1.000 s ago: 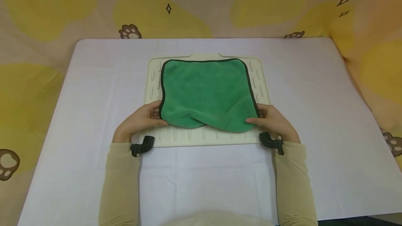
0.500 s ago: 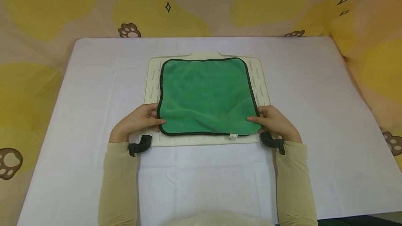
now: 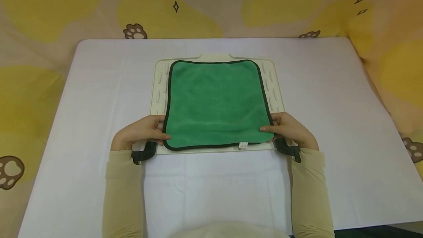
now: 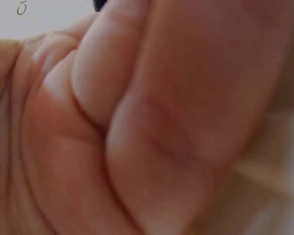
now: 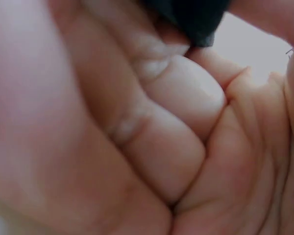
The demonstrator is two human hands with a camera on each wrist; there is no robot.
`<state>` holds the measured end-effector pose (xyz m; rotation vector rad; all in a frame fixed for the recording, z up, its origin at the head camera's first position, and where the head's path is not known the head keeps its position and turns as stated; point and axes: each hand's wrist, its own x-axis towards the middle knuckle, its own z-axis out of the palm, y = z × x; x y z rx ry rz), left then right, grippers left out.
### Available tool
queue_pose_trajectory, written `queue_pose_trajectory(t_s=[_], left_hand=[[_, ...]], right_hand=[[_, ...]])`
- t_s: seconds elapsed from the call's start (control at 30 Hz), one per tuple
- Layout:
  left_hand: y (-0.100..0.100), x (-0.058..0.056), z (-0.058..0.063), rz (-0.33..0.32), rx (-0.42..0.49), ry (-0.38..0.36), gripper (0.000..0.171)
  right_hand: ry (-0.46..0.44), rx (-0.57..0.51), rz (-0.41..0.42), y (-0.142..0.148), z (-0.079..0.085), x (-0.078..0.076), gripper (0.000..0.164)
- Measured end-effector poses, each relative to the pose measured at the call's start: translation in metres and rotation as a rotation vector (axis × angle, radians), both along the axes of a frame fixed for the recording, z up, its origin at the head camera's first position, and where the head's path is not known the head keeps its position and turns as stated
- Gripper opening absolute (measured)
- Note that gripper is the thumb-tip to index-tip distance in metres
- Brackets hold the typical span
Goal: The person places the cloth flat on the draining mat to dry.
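Note:
A green cloth with a dark edging is spread over a cream ribbed board in the head view. My left hand pinches the cloth's near left corner, thumb on top and the other fingers beneath. At the near right corner, my right hand pinches it the same way. A small white tag sticks out from the near edge. Curled fingers fill the left wrist view. In the right wrist view, folded fingers show below a dark bit of the cloth's edge.
The board lies on a white-covered table. A yellow patterned curtain hangs behind it and along both sides. Black wrist mounts are worn at both cuffs.
The cloth's near edge, folded under before, now lies spread out with its tag showing. My left hand has moved toward me and left with its corner; the right moved slightly nearer.

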<state>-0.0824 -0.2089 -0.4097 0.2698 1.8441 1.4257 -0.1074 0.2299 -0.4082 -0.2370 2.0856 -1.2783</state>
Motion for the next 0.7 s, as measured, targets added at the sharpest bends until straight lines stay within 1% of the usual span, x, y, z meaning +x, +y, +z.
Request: queue_pose_trajectory(t_s=[0.1, 0.2, 0.23, 0.27, 0.33, 0.4, 0.47, 0.53, 0.63, 0.7], left_hand=[[-0.002, 0.001, 0.002, 0.013, -0.010, 0.003, 0.052], [-0.001, 0.001, 0.003, 0.058, -0.054, 0.031, 0.035], [-0.001, -0.001, 0.004, 0.073, -0.071, 0.046, 0.027], [0.000, -0.004, 0.004, 0.090, -0.086, 0.060, 0.023], [0.000, -0.011, 0.005, 0.126, -0.122, 0.085, 0.026], [-0.001, -0.021, 0.006, 0.163, -0.138, 0.096, 0.028], [-0.001, -0.035, 0.006, 0.199, -0.145, 0.102, 0.028], [0.000, -0.050, 0.006, 0.235, -0.157, 0.122, 0.029], [0.004, -0.071, 0.006, 0.306, -0.190, 0.152, 0.032], [0.008, -0.083, 0.005, 0.349, -0.221, 0.173, 0.031]], right_hand=[[-0.008, -0.008, 0.003, 0.001, -0.001, -0.001, 0.035], [-0.016, -0.020, -0.028, 0.003, -0.001, -0.005, 0.033], [-0.012, -0.013, -0.047, 0.004, 0.000, -0.007, 0.033], [-0.007, -0.004, -0.064, 0.004, 0.001, -0.010, 0.033], [0.019, 0.026, -0.088, 0.004, 0.004, -0.019, 0.035], [0.066, 0.065, -0.102, 0.001, 0.008, -0.032, 0.036], [0.120, 0.093, -0.110, -0.001, 0.011, -0.048, 0.039], [0.160, 0.110, -0.151, -0.005, 0.013, -0.065, 0.040], [0.185, 0.135, -0.220, -0.012, 0.013, -0.089, 0.040], [0.193, 0.155, -0.265, -0.017, 0.011, -0.102, 0.040]])
